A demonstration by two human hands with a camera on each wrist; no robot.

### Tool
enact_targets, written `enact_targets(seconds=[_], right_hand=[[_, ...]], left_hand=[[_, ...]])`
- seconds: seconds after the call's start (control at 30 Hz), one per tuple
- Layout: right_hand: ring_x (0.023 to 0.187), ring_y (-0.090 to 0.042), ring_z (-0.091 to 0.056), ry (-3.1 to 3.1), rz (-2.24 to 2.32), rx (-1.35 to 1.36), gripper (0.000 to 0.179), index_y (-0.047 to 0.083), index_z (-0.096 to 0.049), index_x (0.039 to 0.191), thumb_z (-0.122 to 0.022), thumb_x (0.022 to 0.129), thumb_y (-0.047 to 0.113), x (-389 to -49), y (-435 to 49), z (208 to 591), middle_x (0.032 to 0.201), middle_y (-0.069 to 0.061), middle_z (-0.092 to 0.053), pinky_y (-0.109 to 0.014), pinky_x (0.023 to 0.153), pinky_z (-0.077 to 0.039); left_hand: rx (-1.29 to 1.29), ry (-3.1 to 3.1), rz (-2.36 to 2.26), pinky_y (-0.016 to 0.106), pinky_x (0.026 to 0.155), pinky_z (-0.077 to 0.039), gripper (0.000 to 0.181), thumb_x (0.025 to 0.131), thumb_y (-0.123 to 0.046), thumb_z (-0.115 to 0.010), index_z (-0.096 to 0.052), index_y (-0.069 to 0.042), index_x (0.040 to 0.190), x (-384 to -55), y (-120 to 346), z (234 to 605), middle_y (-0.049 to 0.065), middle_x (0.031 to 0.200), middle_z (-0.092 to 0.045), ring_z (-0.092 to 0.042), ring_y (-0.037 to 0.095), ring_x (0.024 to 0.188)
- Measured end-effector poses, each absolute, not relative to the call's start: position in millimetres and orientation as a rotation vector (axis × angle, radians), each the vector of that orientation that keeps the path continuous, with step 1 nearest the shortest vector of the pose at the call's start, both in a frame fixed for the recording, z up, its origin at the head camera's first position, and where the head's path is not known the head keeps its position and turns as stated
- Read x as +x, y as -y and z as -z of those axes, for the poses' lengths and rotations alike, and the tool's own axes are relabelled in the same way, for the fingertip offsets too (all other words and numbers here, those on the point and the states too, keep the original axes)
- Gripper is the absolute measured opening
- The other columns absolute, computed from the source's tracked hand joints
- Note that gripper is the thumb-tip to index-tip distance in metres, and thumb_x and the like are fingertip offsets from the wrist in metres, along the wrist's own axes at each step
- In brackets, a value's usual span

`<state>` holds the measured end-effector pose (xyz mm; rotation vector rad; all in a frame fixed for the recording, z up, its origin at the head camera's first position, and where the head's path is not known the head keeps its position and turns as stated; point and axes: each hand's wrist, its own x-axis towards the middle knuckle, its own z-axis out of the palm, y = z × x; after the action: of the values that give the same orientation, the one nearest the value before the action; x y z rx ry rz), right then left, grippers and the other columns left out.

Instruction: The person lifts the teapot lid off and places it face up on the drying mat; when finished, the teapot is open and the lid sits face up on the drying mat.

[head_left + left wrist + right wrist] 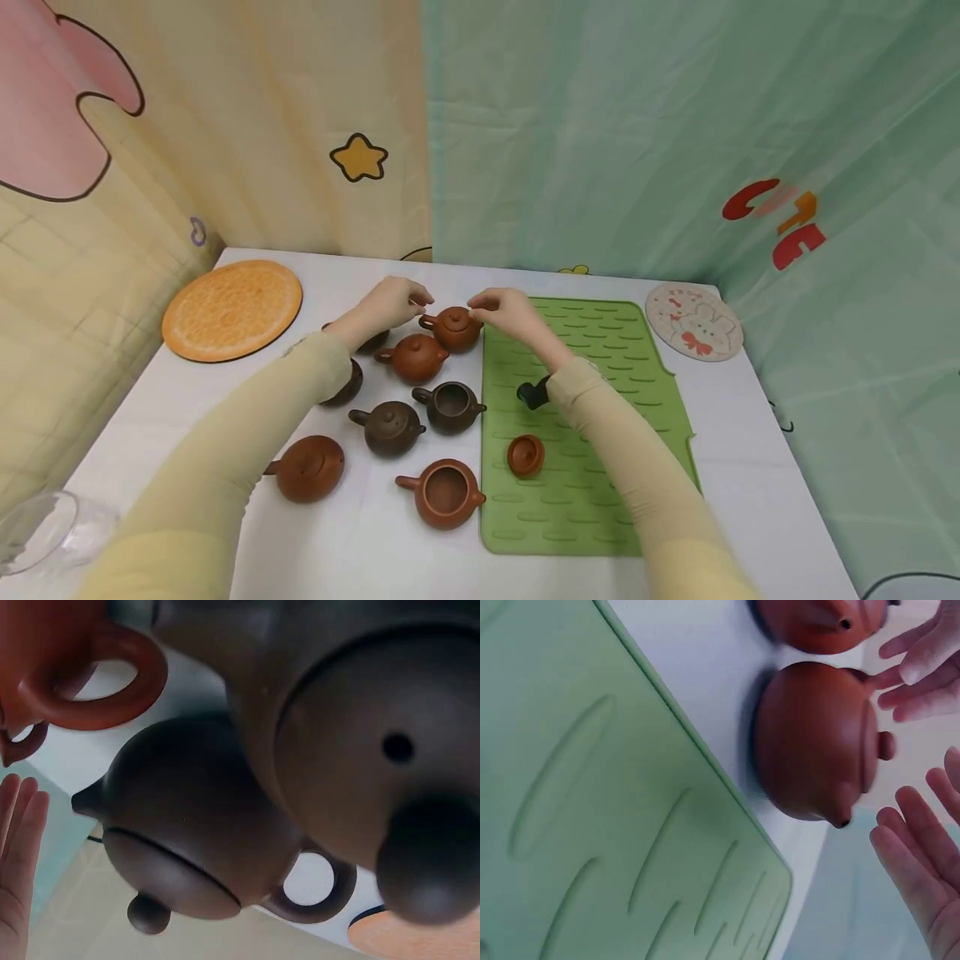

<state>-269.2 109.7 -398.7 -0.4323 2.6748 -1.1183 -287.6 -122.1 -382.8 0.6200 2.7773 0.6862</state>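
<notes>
A reddish clay teapot (456,330) with its lid on stands at the far end of the group, by the green mat's edge. My left hand (390,303) is beside its handle, fingers loosely extended. On the spout side, my right hand (512,315) has its fingers relaxed at the teapot. From the right wrist view, both hands flank this teapot (810,742) without gripping it. Just nearer stands another lidded reddish teapot (417,358). Dark brown lidded teapots (202,802) fill the left wrist view, partly hidden by my left arm in the head view.
Closer in are a dark lidded teapot (388,428), a lidless dark one (452,408), a lidless reddish one (446,495) and a lidded reddish one (310,468). A reddish lid (526,456) lies on the green mat (570,525). Round mats (232,310) and a clear container (45,529) flank these.
</notes>
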Motion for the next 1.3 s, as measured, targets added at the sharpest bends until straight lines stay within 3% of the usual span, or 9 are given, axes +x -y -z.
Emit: enact_targets(seconds=[0.2,0.43,0.7,0.93,1.1,1.3], right_hand=[[0.113,-0.024,-0.064,-2.695,0.921,-0.514,0.025,0.009,-0.073,0.116,-0.066,0.095,0.021,-286.7,-86.0,407.7,0.118,-0.009,-0.071,-0.037,0.095,-0.052],[0.108,-0.024,-0.065,-2.76,0.793,-0.52,0.021,0.008,-0.075,0.109,-0.071,0.092,0.019,-288.0,-70.9,413.1,0.112,-0.008,-0.073,-0.035,0.092,-0.052],[0.103,-0.025,-0.067,-2.836,0.848,-0.559,0.015,0.004,-0.073,0.101,-0.07,0.092,0.016,-285.1,-75.8,413.2,0.107,-0.012,-0.073,-0.033,0.086,-0.054],[0.115,-0.033,-0.063,-2.336,1.545,-0.169,0.024,-0.003,-0.066,0.114,-0.064,0.096,0.013,-275.9,-124.2,403.1,0.119,-0.02,-0.064,-0.04,0.097,-0.053],[0.128,-0.034,-0.055,-1.98,1.754,-0.053,0.035,-0.007,-0.052,0.133,-0.051,0.103,0.011,-264.4,-160.4,409.4,0.138,-0.024,-0.052,-0.036,0.104,-0.049],[0.121,-0.028,-0.06,-1.643,1.933,0.071,0.045,-0.005,-0.03,0.15,-0.033,0.107,0.007,-253.4,-184.8,422.9,0.151,-0.029,-0.035,-0.038,0.109,-0.044]], left_hand=[[0.647,-2.727,-0.586,0.045,0.1,-0.048,0.025,0.094,-0.004,-0.063,-0.07,-0.001,0.118,-289.2,114.9,396.4,0.017,0.117,-0.071,-0.062,0.032,0.115],[0.615,-2.746,-0.61,0.043,0.096,-0.051,0.019,0.092,-0.004,-0.066,-0.071,-0.001,0.11,-287.2,110.5,405.7,0.016,0.109,-0.072,-0.065,0.031,0.107],[0.611,-2.76,-0.575,0.043,0.098,-0.05,0.019,0.092,-0.006,-0.067,-0.072,-0.001,0.11,-292.7,106.7,406.3,0.016,0.11,-0.072,-0.065,0.031,0.11],[0.593,-2.748,-0.579,0.043,0.102,-0.048,0.021,0.093,-0.005,-0.066,-0.072,-0.001,0.112,-295.4,105.0,403.8,0.014,0.111,-0.072,-0.063,0.031,0.113],[0.563,-2.747,-0.586,0.043,0.1,-0.048,0.021,0.094,-0.005,-0.065,-0.071,-0.001,0.113,-293.7,105.0,402.9,0.015,0.113,-0.071,-0.062,0.031,0.113],[0.557,-2.753,-0.584,0.043,0.099,-0.049,0.021,0.093,-0.005,-0.066,-0.071,-0.001,0.112,-293.2,104.0,404.9,0.015,0.111,-0.072,-0.064,0.031,0.11]])
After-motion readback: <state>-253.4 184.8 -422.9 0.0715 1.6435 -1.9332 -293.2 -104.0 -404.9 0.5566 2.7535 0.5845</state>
